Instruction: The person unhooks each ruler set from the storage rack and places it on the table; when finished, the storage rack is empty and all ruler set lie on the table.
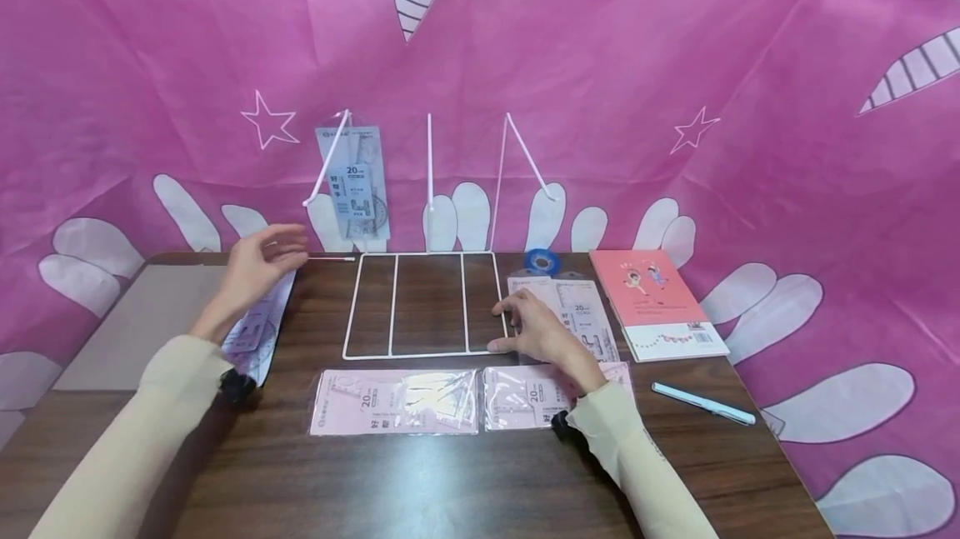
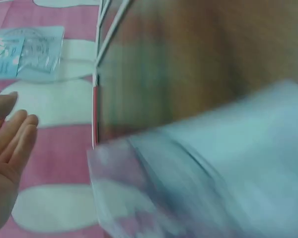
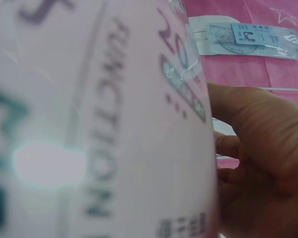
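A white wire display rack (image 1: 427,353) stands on the table, its base flat and its hooks sloping forward. From its left hook hangs a blue packet (image 1: 360,189) that looks like a ruler set. My left hand (image 1: 258,268) is held left of the rack with fingers extended and nothing in them, above blue-violet packets (image 1: 258,331). Beside the base's right front corner, my right hand (image 1: 536,326) has loosely bent fingers, thumb and fingers apart. Whether it touches the wire, I cannot tell. Under the right wrist lies a pink packet (image 1: 513,397), which fills much of the right wrist view.
Another pink packet (image 1: 397,401) lies before the rack. Pale packets (image 1: 588,314) and a blue tape roll (image 1: 542,262) are right of it. Farther right are a red-and-white book (image 1: 652,297) and a light-blue pen (image 1: 702,403). A grey board (image 1: 135,322) lies left; pink cloth hangs behind.
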Demonstrator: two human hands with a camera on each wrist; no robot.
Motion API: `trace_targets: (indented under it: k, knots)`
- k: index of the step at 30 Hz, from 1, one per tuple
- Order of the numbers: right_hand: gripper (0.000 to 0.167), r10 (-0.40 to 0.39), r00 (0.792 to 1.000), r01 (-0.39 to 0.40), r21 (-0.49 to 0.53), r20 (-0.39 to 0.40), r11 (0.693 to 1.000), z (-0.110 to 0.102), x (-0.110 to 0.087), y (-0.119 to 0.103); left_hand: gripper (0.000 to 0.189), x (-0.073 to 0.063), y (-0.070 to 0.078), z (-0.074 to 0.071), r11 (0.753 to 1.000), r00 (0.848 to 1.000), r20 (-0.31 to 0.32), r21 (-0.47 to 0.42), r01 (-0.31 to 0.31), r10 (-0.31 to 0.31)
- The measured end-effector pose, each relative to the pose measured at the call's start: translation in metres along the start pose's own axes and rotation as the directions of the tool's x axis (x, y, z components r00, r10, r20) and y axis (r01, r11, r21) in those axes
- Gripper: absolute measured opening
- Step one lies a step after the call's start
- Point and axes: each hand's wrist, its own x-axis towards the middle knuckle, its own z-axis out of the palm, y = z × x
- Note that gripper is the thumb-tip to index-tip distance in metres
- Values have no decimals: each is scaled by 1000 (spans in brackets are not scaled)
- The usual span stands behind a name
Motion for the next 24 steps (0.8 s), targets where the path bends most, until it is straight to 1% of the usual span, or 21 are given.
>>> trace_targets:
  k: [4, 6, 10, 13, 17, 20, 24]
  knots:
    - [61, -4, 1000, 4, -7, -4, 1000, 0, -1, 0, 51, 25, 5, 18, 995, 999, -39, -96, -7, 3]
    - [61, -10, 1000, 10, -11, -6, 1000, 0, -1, 0, 53, 36, 9, 25, 991, 998, -56, -136, -3, -5]
    - [61, -10, 1000, 10, -14, -9, 1000, 0, -1, -1, 56, 52, 17, 37, 982, 997, -74, -187, 20, -34]
    - [61, -5, 1000, 4, -7, -8, 1000, 0, -1, -1, 54, 58, 24, 44, 974, 995, -96, -226, 15, -37]
    - [61, -9, 1000, 9, -2, -9, 1000, 1, -1, 0, 47, 64, 30, 52, 956, 991, -136, -294, -21, -20]
    - [62, -12, 1000, 12, -1, -12, 1000, 1, 0, 1, 48, 68, 34, 57, 947, 989, -146, -318, -38, -9]
    - [62, -6, 1000, 6, -4, -12, 1000, 0, -1, 1, 53, 71, 38, 60, 959, 990, -140, -281, -22, -18]
